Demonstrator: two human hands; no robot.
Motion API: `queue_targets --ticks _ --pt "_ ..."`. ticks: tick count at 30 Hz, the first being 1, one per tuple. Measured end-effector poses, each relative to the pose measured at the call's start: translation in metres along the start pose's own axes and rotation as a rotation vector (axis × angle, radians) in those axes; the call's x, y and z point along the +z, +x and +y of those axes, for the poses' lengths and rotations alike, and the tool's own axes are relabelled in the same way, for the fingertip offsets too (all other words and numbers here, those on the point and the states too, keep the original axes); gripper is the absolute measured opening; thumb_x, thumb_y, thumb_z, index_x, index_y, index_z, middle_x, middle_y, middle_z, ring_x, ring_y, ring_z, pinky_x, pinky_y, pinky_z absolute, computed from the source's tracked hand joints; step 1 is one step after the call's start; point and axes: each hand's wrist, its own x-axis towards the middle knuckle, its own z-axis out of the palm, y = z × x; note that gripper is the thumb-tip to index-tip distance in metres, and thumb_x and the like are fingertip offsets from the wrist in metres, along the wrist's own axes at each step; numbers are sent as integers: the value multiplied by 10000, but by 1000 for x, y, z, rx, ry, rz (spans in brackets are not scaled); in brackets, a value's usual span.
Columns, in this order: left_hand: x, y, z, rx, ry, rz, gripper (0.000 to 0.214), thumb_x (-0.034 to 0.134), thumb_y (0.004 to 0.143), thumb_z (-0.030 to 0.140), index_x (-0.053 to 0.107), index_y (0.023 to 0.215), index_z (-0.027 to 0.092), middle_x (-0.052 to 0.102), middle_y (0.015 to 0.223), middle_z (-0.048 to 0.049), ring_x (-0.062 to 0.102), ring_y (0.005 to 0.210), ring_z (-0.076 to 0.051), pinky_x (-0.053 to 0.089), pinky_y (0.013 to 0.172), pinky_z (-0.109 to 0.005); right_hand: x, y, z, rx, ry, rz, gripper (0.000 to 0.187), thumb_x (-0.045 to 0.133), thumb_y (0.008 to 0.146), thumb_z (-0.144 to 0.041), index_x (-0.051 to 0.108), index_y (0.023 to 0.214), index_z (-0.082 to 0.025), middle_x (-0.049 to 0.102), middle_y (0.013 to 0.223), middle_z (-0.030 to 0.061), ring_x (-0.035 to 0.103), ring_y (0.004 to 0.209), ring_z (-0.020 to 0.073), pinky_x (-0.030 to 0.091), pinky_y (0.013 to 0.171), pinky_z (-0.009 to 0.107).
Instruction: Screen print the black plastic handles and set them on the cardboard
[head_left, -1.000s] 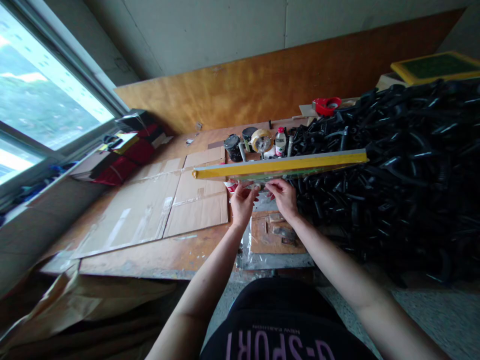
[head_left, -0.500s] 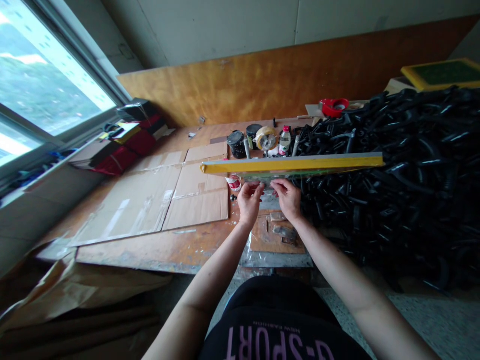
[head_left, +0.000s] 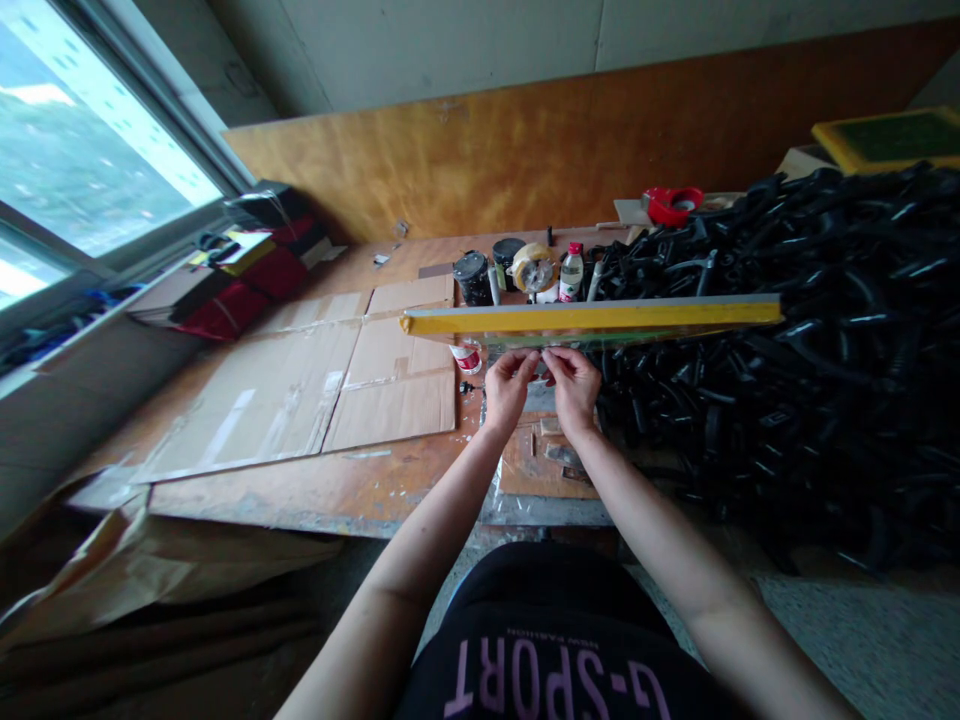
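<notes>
A long yellow-edged frame (head_left: 592, 320) hangs level above the wooden workbench (head_left: 315, 490), seen edge-on. My left hand (head_left: 510, 385) and my right hand (head_left: 574, 385) meet just under the frame's near edge, fingers curled and pinching close together. What they pinch is hidden by the fingers and too small to name. Below the hands lies a clear plastic sheet (head_left: 551, 505) over a brown board (head_left: 544, 470).
A big heap of black plastic parts (head_left: 810, 350) fills the bench's right side. Flattened cardboard (head_left: 300, 400) covers the left. Black tins (head_left: 474, 277), a tape roll (head_left: 534, 270), a small bottle (head_left: 571, 273) and a red tape dispenser (head_left: 673, 205) stand at the back. A window is at left.
My two hands have drawn closer together under the frame, from slightly apart to nearly touching. The frame has stayed at about the same place.
</notes>
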Motion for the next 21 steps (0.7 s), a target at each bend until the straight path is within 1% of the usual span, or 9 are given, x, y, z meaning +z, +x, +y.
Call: queue_targets --ticks 3,7,10,14,18,21 --pt "0 1 0 4 -17 -10 275 702 761 437 673 781 165 638 713 6 582 641 -104 498 625 -219 5 -1 -3 81 102 29 251 707 722 -433 673 805 -198 665 684 -12 543 529 120 418 469 239" --pt "0 2 -1 19 -16 -11 280 697 773 439 674 759 160 641 703 6 580 639 -99 492 641 -219 7 -2 -6 121 211 17 220 717 706 -399 650 780 -203 622 609 -43 510 478 98 396 439 223" --pt "0 3 -2 23 -16 -11 273 699 778 431 678 747 160 651 709 5 587 647 -95 487 648 -214 5 -2 -8 159 256 -8 222 736 682 -390 635 762 -209 629 614 -54 506 450 85 384 416 210" --pt "0 4 -3 16 -23 -9 270 710 766 432 682 745 164 659 707 7 594 644 -97 490 636 -213 4 -1 -12 254 305 -29 255 758 646 -398 627 755 -208 640 619 -53 538 458 91 382 405 203" --pt "1 4 -4 13 -11 10 281 713 755 447 687 747 167 681 734 -7 615 683 -110 512 667 -225 7 -1 -18 390 360 24 253 768 607 -361 626 744 -204 649 628 -50 556 478 88 386 408 192" --pt "1 4 -3 -2 0 19 308 710 746 470 689 746 163 683 721 -13 619 666 -115 524 659 -234 11 -2 -22 460 369 79 216 733 619 -328 617 753 -204 663 649 -38 550 478 82 374 402 190"
